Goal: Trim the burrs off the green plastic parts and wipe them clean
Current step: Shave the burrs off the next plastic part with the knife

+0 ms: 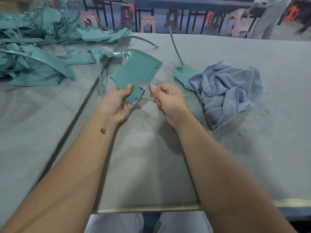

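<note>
Left hand (116, 101) grips green part (134, 71); right hand (166, 100) grips knife (142, 84). Advise shallow strokes along the three-o'clock edge.

There are no words, numbers, labels or brand names to read anywhere here. The only mark is a small dark tattoo (103, 131) shaped like a swan, low on the left arm, left of the middle.

The knife (142, 84) handle is hidden inside the right hand (166, 100), only a yellow sliver showing. The heap of green parts (33, 42) runs off the frame's left edge, and the cloth (227, 91) covers one corner of the green part (183, 75) beside it
</note>
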Demonstrator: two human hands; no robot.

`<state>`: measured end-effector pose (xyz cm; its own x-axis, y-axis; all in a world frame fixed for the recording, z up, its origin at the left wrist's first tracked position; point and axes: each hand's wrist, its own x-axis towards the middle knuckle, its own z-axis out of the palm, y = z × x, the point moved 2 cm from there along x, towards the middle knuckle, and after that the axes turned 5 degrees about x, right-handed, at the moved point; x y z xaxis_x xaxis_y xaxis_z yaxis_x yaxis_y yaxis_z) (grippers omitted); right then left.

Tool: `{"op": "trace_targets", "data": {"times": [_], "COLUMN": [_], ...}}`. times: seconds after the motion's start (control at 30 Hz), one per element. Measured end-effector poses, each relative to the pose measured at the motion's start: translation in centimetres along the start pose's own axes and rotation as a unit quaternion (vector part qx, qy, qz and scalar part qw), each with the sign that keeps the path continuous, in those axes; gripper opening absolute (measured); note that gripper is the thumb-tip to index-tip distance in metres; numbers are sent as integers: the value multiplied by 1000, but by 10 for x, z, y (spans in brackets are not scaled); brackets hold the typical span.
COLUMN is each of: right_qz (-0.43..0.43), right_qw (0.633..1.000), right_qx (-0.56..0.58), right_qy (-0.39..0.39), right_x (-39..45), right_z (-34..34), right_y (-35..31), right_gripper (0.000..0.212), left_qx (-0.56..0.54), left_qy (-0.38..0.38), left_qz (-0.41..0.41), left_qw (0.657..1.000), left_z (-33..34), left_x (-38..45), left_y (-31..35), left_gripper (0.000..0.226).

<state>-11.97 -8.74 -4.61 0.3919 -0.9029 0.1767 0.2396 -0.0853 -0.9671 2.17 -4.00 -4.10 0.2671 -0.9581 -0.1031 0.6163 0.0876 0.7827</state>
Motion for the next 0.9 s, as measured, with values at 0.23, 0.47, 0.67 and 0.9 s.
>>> {"op": "trace_targets", "data": {"times": [0.23, 0.47, 0.67, 0.9], "right_qz": [-6, 34, 41, 0], "right_qw": [1000, 985, 971, 985], "right_qx": [13, 139, 208, 77], "right_qy": [4, 100, 110, 152], "right_x": [0, 5, 5, 3], "right_z": [-1, -10, -15, -23], "right_y": [2, -2, -7, -16], "right_gripper": [29, 29, 25, 46], "left_qx": [25, 85, 78, 94], "left_qy": [-5, -28, -27, 8], "left_qz": [-4, -24, -26, -13], "left_qw": [1000, 996, 996, 995], "left_z": [-1, -4, -6, -5], "left_x": [-1, -6, -10, -7], "left_y": [3, 7, 12, 9], "left_gripper": [22, 27, 26, 24]}}
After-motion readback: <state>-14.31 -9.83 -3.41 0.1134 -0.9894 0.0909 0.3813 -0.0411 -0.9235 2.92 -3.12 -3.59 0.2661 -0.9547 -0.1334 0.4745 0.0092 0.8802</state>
